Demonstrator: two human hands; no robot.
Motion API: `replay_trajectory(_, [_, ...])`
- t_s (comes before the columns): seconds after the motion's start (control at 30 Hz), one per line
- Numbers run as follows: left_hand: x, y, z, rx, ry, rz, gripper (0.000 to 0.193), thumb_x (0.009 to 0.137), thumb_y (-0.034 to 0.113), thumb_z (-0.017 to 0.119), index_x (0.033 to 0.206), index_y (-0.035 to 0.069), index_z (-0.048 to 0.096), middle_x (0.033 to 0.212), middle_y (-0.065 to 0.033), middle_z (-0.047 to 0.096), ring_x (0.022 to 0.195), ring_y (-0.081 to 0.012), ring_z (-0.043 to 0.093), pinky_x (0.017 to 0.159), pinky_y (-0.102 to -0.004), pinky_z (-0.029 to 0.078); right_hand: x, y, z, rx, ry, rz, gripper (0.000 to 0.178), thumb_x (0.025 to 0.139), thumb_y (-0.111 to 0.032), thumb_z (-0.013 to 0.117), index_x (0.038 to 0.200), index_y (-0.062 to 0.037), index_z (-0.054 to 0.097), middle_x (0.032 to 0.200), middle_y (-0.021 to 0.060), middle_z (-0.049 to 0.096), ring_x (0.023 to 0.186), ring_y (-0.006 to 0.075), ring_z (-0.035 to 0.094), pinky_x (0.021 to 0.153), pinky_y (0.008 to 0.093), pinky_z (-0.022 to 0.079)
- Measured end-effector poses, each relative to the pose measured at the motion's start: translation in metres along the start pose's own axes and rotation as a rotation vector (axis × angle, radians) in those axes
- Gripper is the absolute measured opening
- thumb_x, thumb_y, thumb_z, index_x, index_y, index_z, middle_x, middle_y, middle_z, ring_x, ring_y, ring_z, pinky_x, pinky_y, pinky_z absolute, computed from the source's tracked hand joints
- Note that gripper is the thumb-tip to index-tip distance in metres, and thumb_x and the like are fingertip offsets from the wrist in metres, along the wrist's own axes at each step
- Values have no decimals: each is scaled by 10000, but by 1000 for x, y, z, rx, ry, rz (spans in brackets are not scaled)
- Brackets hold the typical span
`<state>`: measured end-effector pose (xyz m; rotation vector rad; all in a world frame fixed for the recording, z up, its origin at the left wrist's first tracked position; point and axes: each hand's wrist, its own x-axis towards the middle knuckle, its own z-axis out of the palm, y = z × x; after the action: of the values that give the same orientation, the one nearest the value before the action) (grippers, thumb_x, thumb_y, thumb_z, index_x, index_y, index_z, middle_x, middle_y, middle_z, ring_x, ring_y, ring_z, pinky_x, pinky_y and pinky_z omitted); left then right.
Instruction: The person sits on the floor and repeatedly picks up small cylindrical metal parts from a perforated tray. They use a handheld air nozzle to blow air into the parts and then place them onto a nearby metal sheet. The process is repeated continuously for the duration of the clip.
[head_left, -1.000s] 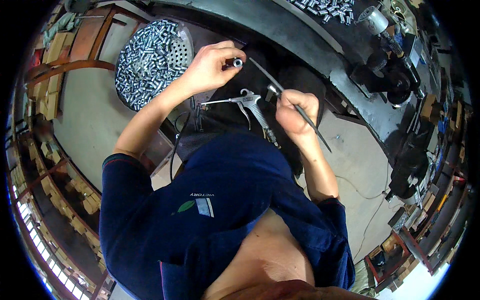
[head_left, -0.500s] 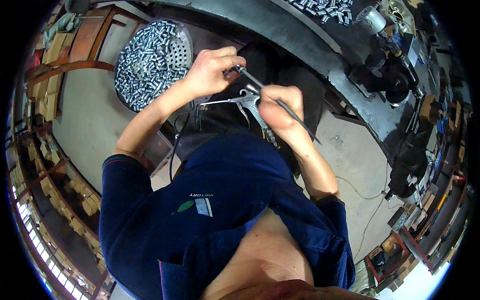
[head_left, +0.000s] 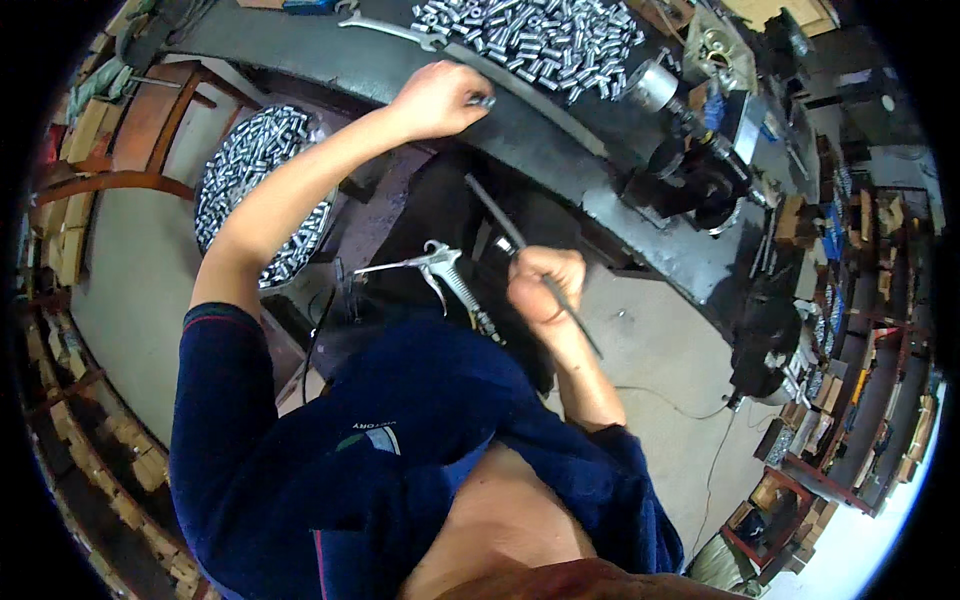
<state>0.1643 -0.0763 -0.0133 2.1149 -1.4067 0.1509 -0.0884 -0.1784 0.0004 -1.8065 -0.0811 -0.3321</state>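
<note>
My left hand (head_left: pixel 437 100) is raised over the near edge of the workbench. Its closed fingers pinch a small shiny metal sleeve (head_left: pixel 483 100). Lower and to the right, my right hand (head_left: pixel 547 284) wraps round a long thin grey rod (head_left: pixel 490 204), which slants from upper left to lower right. Another bright metal sleeve (head_left: pixel 503 243) shows beside the rod, just above my right fingers; whether it touches them I cannot tell. A silver air blow gun (head_left: pixel 447 275) lies across my lap, its thin nozzle pointing left.
A heap of metal sleeves (head_left: pixel 540 45) covers part of the workbench (head_left: pixel 320 50), with a wrench (head_left: pixel 390 30) to its left. A round perforated pan of sleeves (head_left: pixel 255 150) stands left, partly behind my left arm. Machinery (head_left: pixel 690 165) occupies the right; a wooden chair (head_left: pixel 150 130) stands far left.
My left hand has moved up and away from the rod's end to the bench edge, with a sleeve in its fingers. The right hand still grips the rod. The view has shifted toward the bench.
</note>
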Motion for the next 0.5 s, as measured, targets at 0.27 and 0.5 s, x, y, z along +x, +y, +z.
replay_trajectory(0.27, [131, 9, -2, -1074, 310, -285, 327, 771, 52, 604, 1075, -57, 551, 670, -49, 580, 552, -88, 541, 470, -233, 439, -13, 5, 11, 91, 17, 68, 516, 754, -382, 609, 515, -61, 283, 488, 23, 245, 434, 99, 268, 416, 286, 193])
replay_trajectory(0.5, [-6, -26, -44, -515, 115, -330, 274, 808, 141, 589, 1038, -9, 597, 660, -45, 606, 556, -86, 574, 531, -231, 447, -9, 3, 13, 60, -3, 68, 495, 738, -369, 619, 517, -58, 303, 490, 17, 285, 447, 95, 299, 424, 268, 208])
